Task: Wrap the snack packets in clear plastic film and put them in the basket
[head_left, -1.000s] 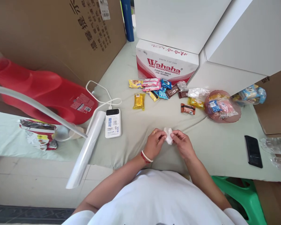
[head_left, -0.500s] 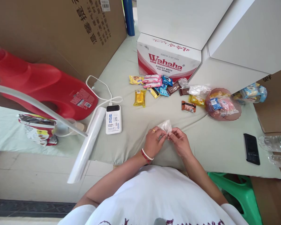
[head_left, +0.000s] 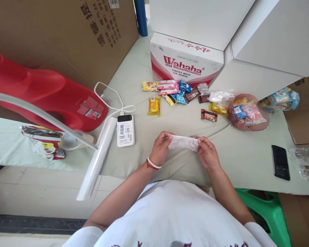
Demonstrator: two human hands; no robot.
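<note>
Whitish strip: a crinkled, partly see-through piece [head_left: 183,143], seemingly plastic, stretched from left to right between the two hands, above the near part of the cloth-covered table [head_left: 187,121].
Left hand: the fingers of the left hand [head_left: 160,147] pinch the strip's left end; a white bead bracelet [head_left: 153,163] circles the wrist.
Right hand: thumb and fingers of the right hand [head_left: 208,152] grasp the opposite end.
Change: half a second ago the strip was bunched up and the hands were close together; now they have moved apart and it is drawn out long. In the work at hand, this appears to turn a crumpled wad into a flattened length.
Snacks: on the far side, pink packets [head_left: 168,87] lie in a mixed pile before a Wahaha box [head_left: 186,67]; a yellow packet [head_left: 153,106] lies nearer, apart from the pile.
Bowl: to the right, a pinkish see-through bowl [head_left: 237,125] holds more packets.
Right edge: a dark phone [head_left: 281,163] lies flat.
Left side: a white power bank [head_left: 126,135] lies beside a shiny roll [head_left: 98,159], with a large red jug [head_left: 51,96] beyond.
</note>
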